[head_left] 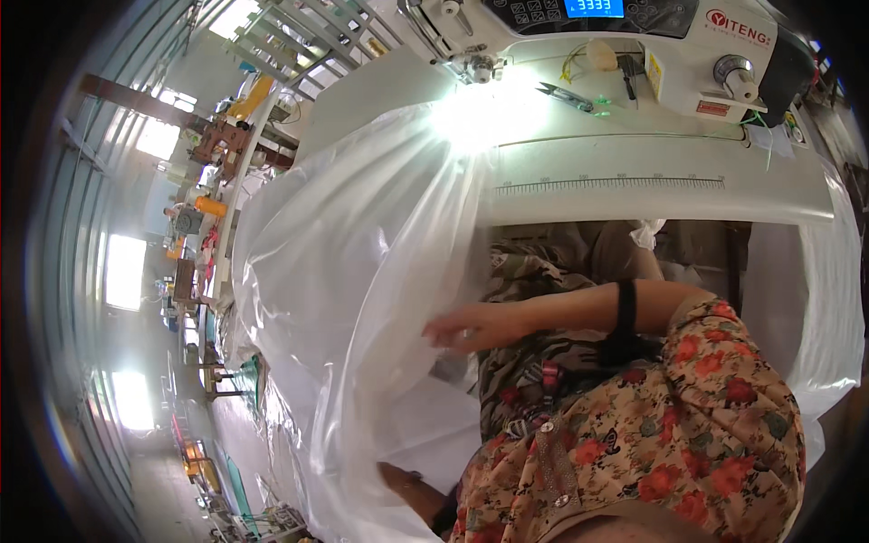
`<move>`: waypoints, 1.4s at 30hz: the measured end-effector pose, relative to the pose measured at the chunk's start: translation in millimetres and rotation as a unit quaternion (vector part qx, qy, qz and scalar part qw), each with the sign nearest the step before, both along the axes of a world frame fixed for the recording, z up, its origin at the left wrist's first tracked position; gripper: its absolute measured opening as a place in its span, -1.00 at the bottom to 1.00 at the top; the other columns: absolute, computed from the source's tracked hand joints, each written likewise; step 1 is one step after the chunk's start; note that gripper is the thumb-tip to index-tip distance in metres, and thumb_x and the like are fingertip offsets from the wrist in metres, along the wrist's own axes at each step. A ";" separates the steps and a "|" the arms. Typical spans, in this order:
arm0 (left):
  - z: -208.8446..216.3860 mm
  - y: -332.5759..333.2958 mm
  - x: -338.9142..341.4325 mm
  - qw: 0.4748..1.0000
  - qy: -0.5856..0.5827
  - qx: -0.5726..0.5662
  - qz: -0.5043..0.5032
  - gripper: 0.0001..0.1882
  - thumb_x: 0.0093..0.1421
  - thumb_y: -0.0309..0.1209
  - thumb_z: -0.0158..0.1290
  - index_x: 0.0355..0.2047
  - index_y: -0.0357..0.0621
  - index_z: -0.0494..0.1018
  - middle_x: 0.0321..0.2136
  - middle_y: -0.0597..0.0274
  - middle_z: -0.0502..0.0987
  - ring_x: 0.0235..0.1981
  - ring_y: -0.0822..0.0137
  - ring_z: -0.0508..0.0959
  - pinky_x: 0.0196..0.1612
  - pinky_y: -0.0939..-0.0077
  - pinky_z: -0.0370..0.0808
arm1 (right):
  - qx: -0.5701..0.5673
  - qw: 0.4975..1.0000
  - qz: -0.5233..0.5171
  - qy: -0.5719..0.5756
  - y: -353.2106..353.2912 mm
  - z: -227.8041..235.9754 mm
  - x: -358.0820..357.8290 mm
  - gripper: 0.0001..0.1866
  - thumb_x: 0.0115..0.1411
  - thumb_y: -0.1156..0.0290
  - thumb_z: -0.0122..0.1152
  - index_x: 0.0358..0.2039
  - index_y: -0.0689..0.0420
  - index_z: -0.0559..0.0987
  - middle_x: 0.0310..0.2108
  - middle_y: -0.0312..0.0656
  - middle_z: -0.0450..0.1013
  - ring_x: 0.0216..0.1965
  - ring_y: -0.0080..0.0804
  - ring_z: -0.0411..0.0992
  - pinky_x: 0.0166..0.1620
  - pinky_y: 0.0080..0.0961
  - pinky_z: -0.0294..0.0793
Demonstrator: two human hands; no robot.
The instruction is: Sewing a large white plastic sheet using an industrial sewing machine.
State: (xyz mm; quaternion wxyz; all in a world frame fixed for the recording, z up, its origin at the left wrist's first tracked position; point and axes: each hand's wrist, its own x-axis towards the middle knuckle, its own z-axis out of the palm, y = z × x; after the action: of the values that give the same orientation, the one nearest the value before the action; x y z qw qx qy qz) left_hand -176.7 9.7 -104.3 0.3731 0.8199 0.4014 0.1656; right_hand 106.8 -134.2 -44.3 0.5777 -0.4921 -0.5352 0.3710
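Note:
A large translucent white plastic sheet [308, 271] runs in folds from the sewing machine's brightly lit needle area [478, 109] down over the left side. My right hand [463, 328] reaches across my lap to the sheet's right-hand folds. Its fingers point left and look loosely apart, with the fingertips against or just over the plastic; contact is hard to tell. At the lower edge, my left hand [398, 481] shows only in part beside the sheet, and its fingers are hidden. The sewing machine [579, 27] stands at the top, its lamp glaring on the plastic.
Thread snips [566, 96] and a small dark tool [628, 76] lie on the white machine table [615, 201], right of the needle. A crumpled white cloth [646, 235] hangs below its front edge. More plastic [828, 299] drapes at the right. Other workstations [195, 217] stand far left.

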 end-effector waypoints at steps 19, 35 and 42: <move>385.5 79.2 7.6 0.717 -0.016 0.648 0.256 -0.45 0.22 -0.16 0.11 0.05 -0.35 0.36 -0.03 -0.12 0.49 -0.06 -0.05 0.48 0.16 0.25 0.34 | 0.003 0.913 -0.324 0.248 119.0 -0.3 12.4 -0.59 0.14 0.27 0.21 -0.04 0.23 0.52 -0.15 -0.08 0.52 -0.13 -0.29 0.48 -0.06 -0.38 0.45; 120.2 283.9 -24.7 0.820 0.419 0.390 0.016 -0.68 0.23 -0.22 -0.02 -0.08 -0.02 0.54 0.02 0.17 0.52 0.05 0.23 0.48 -0.06 0.12 0.47 | -0.081 0.959 -0.178 0.203 -80.0 26.9 -48.2 -0.61 0.30 0.20 0.05 -0.33 0.34 0.57 -0.37 -0.17 0.55 -0.33 -0.49 0.46 -0.18 -0.47 0.44; 139.8 31.2 132.8 0.961 0.022 0.124 -0.244 -0.82 0.24 -0.40 0.03 -0.36 -0.29 0.52 -0.49 0.00 0.58 -0.44 0.12 0.60 -0.37 0.33 0.48 | -0.121 0.890 -0.365 0.245 -90.6 -26.4 -52.1 -0.66 0.32 0.28 0.03 -0.10 0.33 0.50 -0.28 -0.19 0.53 -0.21 -0.52 0.45 -0.11 -0.46 0.45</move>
State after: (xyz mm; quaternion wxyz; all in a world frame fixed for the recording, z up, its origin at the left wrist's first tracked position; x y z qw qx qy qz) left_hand -43.9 40.9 35.5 0.2884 0.9363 0.1734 0.1001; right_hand 54.7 -224.8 -70.7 0.7212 -0.6121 -0.1103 0.3050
